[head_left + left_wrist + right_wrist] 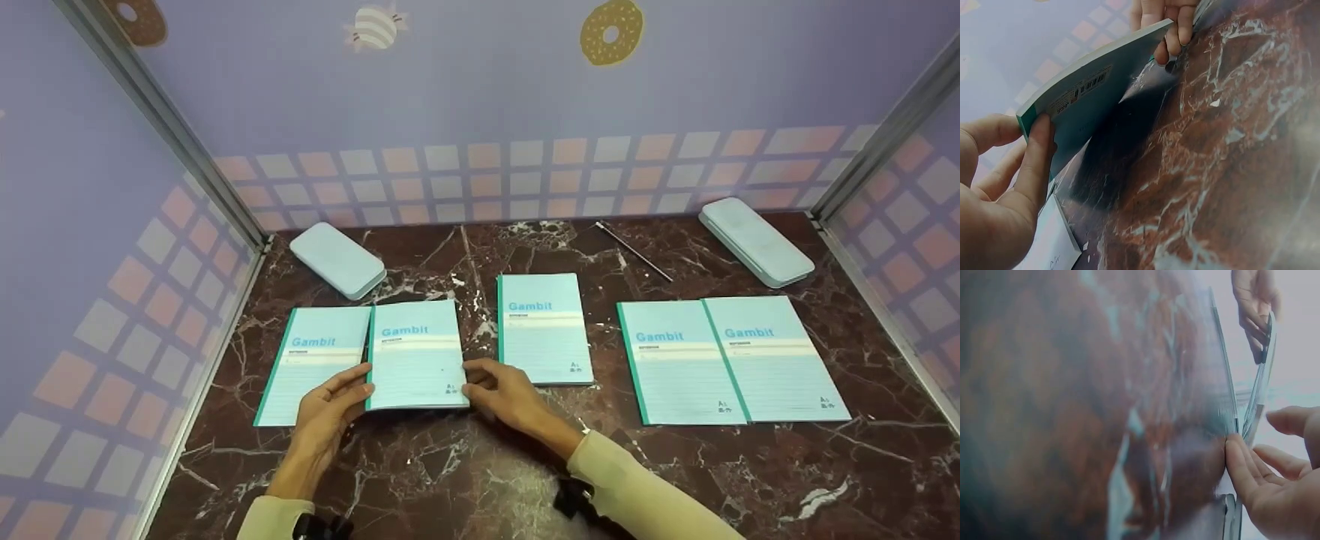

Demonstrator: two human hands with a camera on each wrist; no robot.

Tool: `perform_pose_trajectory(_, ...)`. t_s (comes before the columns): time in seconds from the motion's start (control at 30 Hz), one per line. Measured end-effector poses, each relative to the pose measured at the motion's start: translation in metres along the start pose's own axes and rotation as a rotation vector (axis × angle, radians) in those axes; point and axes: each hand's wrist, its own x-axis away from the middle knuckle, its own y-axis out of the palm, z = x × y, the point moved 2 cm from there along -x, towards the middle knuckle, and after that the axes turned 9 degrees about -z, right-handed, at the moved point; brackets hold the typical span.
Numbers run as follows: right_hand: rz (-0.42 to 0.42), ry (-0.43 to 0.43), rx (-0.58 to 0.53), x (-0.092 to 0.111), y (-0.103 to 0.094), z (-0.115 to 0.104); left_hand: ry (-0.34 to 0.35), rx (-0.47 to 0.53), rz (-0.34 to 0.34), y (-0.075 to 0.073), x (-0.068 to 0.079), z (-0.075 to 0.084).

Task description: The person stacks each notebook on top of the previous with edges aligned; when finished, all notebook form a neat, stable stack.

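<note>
Both hands hold a light-blue "Gambit" notebook (418, 364) with a green spine, one at each side. My left hand (324, 412) pinches its spine edge between thumb and fingers. At the opposite edge, near the lower corner, my right hand (517, 401) grips it with thumb and fingers. In the left wrist view the notebook (1086, 104) is raised and tilted, its back cover with a barcode facing the camera and a shadow below. Partly under my left hand and the held notebook lies another matching notebook (315, 375).
A single notebook (544, 337) lies mid-table. Farther right are two more, the left notebook (682, 375) beside the right notebook (784, 375). At the back are a white case (337, 259), a thin pen-like stick (634, 251) and another white case (757, 244). Patterned walls enclose the marble table (450, 480).
</note>
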Motion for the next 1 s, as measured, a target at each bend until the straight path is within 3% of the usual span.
perform_pose_trajectory(0.1,0.006,0.028,-0.061,-0.001,0.0,0.002,0.008,0.009,0.001,0.002,0.001,0.0)
perform_pose_trajectory(0.37,0.04,-0.033,-0.17,-0.005,0.0,0.001,0.03,-0.123,0.034,0.004,0.003,0.001)
perform_pose_trajectory(0.77,0.072,-0.109,-0.127,0.001,-0.018,-0.001,0.113,-0.234,-0.004,0.013,0.005,0.007)
perform_pose_trajectory(1.0,0.092,-0.131,-0.117,0.008,-0.035,-0.002,0.184,-0.279,-0.073,0.027,0.001,0.008)
